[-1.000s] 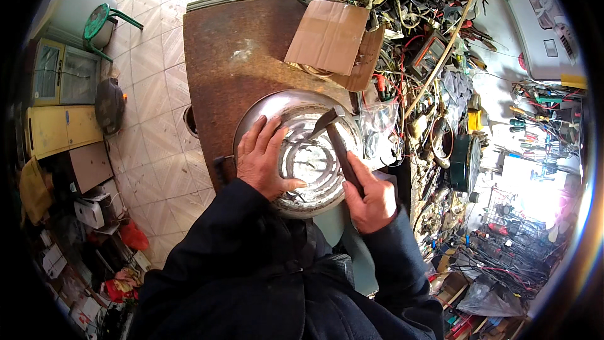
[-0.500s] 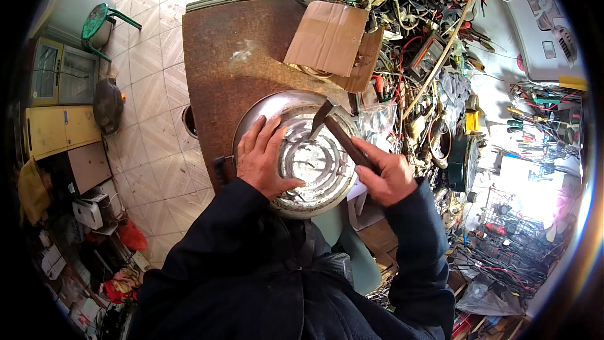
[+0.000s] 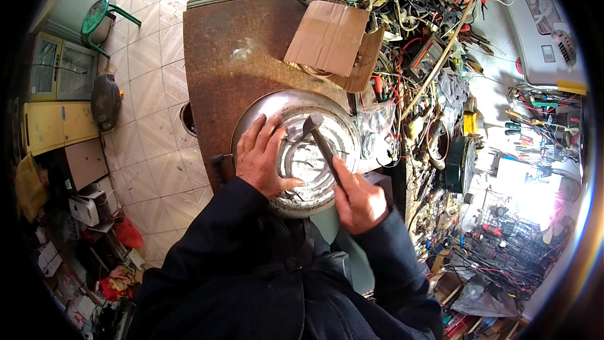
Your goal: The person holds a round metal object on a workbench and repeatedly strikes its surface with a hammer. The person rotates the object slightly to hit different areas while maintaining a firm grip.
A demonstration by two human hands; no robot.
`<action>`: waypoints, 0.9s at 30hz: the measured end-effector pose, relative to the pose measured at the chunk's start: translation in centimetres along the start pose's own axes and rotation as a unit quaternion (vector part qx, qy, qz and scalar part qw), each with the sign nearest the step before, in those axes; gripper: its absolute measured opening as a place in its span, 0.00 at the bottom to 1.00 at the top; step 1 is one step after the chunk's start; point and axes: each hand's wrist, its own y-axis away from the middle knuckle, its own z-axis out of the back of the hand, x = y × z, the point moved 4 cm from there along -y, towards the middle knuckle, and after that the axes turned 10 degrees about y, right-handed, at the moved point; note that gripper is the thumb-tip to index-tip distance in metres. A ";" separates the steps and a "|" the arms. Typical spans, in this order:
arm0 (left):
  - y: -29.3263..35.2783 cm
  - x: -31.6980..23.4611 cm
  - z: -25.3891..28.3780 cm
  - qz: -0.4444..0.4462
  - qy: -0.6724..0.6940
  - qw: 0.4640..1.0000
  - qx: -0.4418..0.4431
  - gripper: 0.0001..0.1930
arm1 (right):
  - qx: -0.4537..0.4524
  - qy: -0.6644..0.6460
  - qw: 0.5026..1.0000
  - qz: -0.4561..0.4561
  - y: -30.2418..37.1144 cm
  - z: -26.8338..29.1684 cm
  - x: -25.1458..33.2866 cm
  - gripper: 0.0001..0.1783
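A round, silvery metal pan-like vessel [image 3: 345, 140] with a worn, grimy face of concentric rings sits at the near edge of the brown table, against my front. Over its left side my left hand [image 3: 258, 162] lies with fingers stretched out and thumb apart, pressing on the rings. My right hand [image 3: 360, 196] is wrapped round the handle of a hammer [image 3: 322, 146]. The dark hammer head hovers over or touches the upper middle of the rings; I cannot tell which. Beneath the pan, what supports it is mostly hidden.
Folded cardboard [image 3: 327, 36] lies on the brown table [image 3: 220, 88] beyond the pan. A clear plastic bag [image 3: 377, 123] is right of the pan. Heaped cables and tools fill the right side, crossed by a long wooden stick [image 3: 438, 56]. A green stool [image 3: 95, 22] stands far left.
My right hand has moved left and nearer to me with the hammer, bringing its head lower and left over the rings. The left hand and the pan look almost unmoved.
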 end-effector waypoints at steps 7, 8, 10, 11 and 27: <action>0.1 0.3 -0.1 -0.012 -0.014 1.000 -0.006 0.62 | 0.076 -0.086 0.986 0.118 -5.4 4.8 -3.3 0.31; 0.1 0.2 -0.1 -0.012 -0.016 1.000 -0.004 0.62 | 0.114 -0.076 0.985 0.100 -6.2 5.5 -3.5 0.30; 0.1 0.2 0.0 -0.013 -0.015 1.000 -0.005 0.63 | 0.157 -0.107 0.981 0.052 -7.3 5.8 -4.6 0.28; 0.1 0.3 -0.1 -0.016 -0.012 1.000 -0.007 0.63 | 0.134 -0.097 0.984 0.065 -7.0 5.8 -4.2 0.28; 0.0 0.2 0.0 -0.011 -0.008 1.000 -0.015 0.64 | -0.063 -0.032 0.996 0.049 0.1 -0.2 0.8 0.37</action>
